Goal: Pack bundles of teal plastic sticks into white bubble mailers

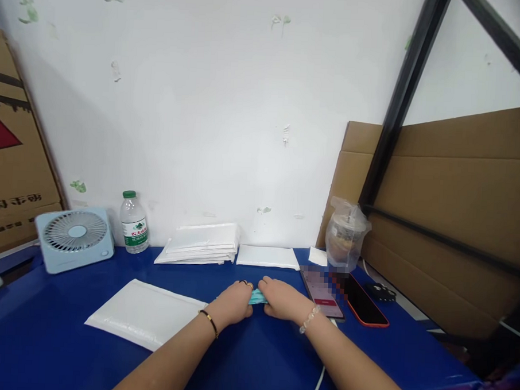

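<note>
My left hand (pixel 234 302) and my right hand (pixel 282 299) rest close together on the blue table (pixel 64 336), fingers curled. Between them they pinch a small teal item (pixel 258 297), mostly hidden by the fingers; I cannot make out what it is. A white padded envelope (pixel 145 312) lies flat just left of my left hand. My left wrist wears a dark bracelet, my right a bead bracelet.
A stack of white envelopes (pixel 201 244) and a single one (pixel 268 256) lie by the wall. Two phones (pixel 362 306) sit right of my hands, a bagged drink cup (pixel 344 236) behind them. A small blue fan (pixel 75 238) and water bottle (pixel 133 223) stand at left. Cardboard lines both sides.
</note>
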A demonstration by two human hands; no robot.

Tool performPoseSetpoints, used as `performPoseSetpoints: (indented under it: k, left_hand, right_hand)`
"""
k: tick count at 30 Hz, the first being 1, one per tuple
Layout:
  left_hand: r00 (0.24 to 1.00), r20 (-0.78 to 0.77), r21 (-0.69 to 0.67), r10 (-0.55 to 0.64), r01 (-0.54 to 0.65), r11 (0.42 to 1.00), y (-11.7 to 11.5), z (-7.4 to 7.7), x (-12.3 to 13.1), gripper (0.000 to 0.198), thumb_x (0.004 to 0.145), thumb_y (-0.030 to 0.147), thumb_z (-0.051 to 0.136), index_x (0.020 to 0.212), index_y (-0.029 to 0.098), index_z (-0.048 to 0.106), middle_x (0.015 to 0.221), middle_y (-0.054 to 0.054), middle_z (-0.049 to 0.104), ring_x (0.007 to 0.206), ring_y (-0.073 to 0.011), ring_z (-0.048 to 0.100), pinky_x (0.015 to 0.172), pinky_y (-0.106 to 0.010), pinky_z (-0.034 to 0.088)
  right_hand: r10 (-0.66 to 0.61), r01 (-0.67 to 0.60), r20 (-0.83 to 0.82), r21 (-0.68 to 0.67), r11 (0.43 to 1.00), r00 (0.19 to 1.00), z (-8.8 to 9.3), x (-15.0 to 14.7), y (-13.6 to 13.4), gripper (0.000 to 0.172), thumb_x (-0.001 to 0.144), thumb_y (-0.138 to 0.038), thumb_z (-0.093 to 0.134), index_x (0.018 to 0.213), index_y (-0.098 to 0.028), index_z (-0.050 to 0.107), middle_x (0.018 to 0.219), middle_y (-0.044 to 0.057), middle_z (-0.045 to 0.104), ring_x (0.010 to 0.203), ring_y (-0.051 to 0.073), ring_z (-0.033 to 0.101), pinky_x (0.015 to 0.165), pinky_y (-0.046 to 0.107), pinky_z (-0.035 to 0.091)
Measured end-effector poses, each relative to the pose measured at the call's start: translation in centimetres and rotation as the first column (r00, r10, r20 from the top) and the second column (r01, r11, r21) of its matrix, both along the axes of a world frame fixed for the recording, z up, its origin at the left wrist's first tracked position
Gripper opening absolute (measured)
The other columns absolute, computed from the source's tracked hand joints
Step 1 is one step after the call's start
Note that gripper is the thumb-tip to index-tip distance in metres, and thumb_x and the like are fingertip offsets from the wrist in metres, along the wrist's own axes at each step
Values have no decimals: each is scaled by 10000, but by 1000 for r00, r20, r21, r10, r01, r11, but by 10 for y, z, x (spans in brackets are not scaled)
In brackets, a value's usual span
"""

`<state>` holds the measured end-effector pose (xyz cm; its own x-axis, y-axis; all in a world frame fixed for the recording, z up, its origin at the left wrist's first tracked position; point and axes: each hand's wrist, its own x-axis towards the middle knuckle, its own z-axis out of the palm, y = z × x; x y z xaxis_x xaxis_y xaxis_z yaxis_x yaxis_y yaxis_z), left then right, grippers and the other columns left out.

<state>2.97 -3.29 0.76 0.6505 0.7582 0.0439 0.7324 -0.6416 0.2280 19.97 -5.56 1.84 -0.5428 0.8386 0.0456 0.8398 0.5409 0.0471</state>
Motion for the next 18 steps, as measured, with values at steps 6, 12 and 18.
performPoseSetpoints:
  k: [6, 12, 18]
  left_hand:
    - [866, 500, -120, 27, 39, 992, -1, 23, 19, 215, 803, 342, 514, 927, 167, 529, 871, -66, 637, 774, -199, 593, 684, -284, 442]
    - [593, 741, -422, 315, 47, 905, -33, 14, 39, 295, 742, 432, 579, 643, 163, 507, 532, 19, 496, 513, -119, 468, 530, -253, 382]
    - [589, 716, -497, 374, 55, 866, -54, -9, 27, 273, 709, 328, 591, 521, 169, 472, 553, -3, 524, 592, -135, 505, 612, -274, 402]
  right_hand:
    - [74, -65, -138, 71, 995, 988, 96, 10, -16, 396, 699, -208, 633, 1081, -165, 537, 1002, 81, 598, 879, 222, 582, 699, 281, 422]
    - [37, -39, 14, 213, 976, 999, 124, -23, -41, 263, 868, -402, 514, 930, -168, 616, 908, 90, 622, 777, 228, 618, 647, 299, 416]
    - [73, -61, -71, 159, 985, 995, 86, -46, -54, 247, 895, -366, 485, 953, -155, 598, 918, 101, 618, 750, 219, 620, 629, 297, 431]
